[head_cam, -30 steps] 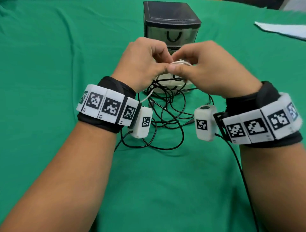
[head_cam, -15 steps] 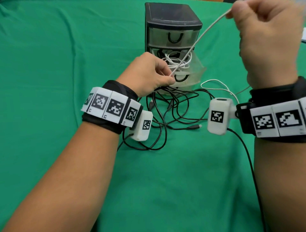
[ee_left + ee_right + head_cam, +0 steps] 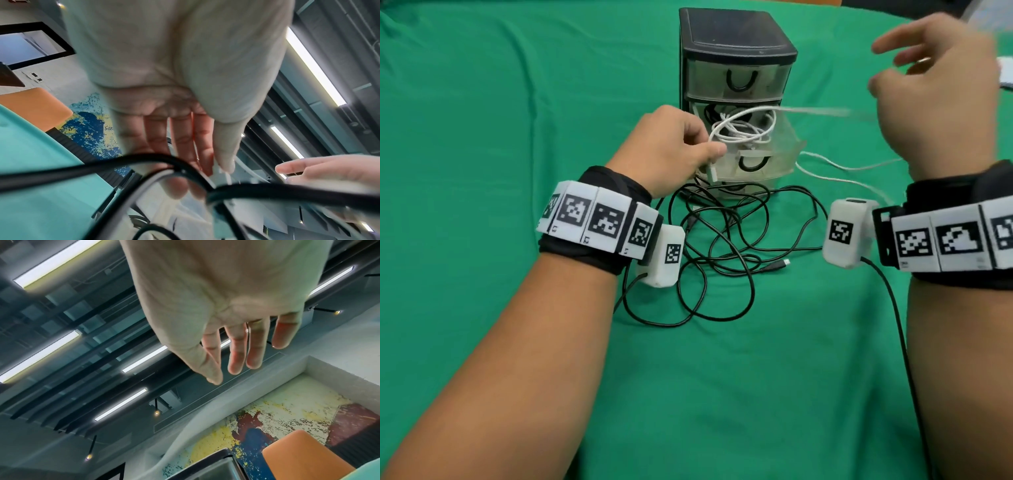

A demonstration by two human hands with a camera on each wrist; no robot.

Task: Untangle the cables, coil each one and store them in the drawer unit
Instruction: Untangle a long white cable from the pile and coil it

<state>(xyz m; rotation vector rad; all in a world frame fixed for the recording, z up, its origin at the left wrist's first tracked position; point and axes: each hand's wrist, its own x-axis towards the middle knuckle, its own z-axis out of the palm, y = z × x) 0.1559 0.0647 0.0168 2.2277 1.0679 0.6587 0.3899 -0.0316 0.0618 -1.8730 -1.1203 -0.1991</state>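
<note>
The black drawer unit (image 3: 736, 31) stands at the back centre with its middle drawer (image 3: 774, 161) pulled out. A loosely coiled white cable (image 3: 743, 132) lies in that drawer. My left hand (image 3: 709, 154) pinches this cable just above its white plug (image 3: 711, 174). My right hand (image 3: 893, 65) is raised at the upper right, blurred, fingers spread and holding nothing; a blurred stretch of white cable (image 3: 822, 111) runs toward it. In the right wrist view the right hand (image 3: 232, 363) shows straight fingers. A tangle of black cables (image 3: 726, 240) lies in front of the unit.
Green cloth (image 3: 482, 137) covers the table. The top drawer (image 3: 736, 78) is closed. More white cable (image 3: 842, 169) trails on the cloth right of the unit. A black USB plug (image 3: 779, 266) points right. White paper (image 3: 1006, 72) lies at the far right edge.
The right hand pulled the white cable up and to the right, then let it go and spread its fingers. The left hand stayed at the open drawer, still pinching the cable.
</note>
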